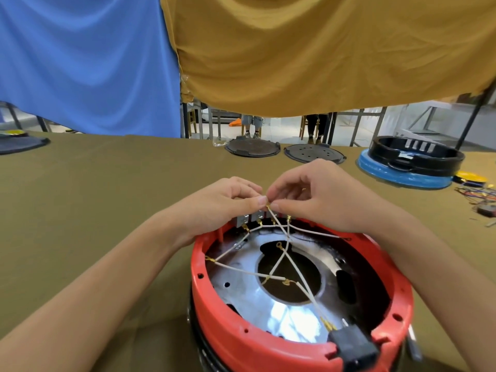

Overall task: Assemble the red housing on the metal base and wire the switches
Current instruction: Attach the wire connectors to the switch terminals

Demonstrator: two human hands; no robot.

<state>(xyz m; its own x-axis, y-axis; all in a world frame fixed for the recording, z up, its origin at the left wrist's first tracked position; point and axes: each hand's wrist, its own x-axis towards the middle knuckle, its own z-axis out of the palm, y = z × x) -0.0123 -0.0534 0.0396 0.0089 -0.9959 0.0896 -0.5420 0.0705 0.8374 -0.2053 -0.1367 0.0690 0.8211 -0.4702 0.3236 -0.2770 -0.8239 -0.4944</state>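
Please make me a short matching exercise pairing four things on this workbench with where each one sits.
Things:
1. red housing
2. black plug socket
3. switches
4. black ring on a blue base

Places:
A. far right of the table
B. at the far rim of the housing, just below both hands
C. in front of the person, around the metal base
D. at the near rim of the housing

Pairs: 1-C, 2-D, 3-B, 4-A

The red housing [268, 342] is cut off at the bottom edge, its black connector [354, 347] blurred
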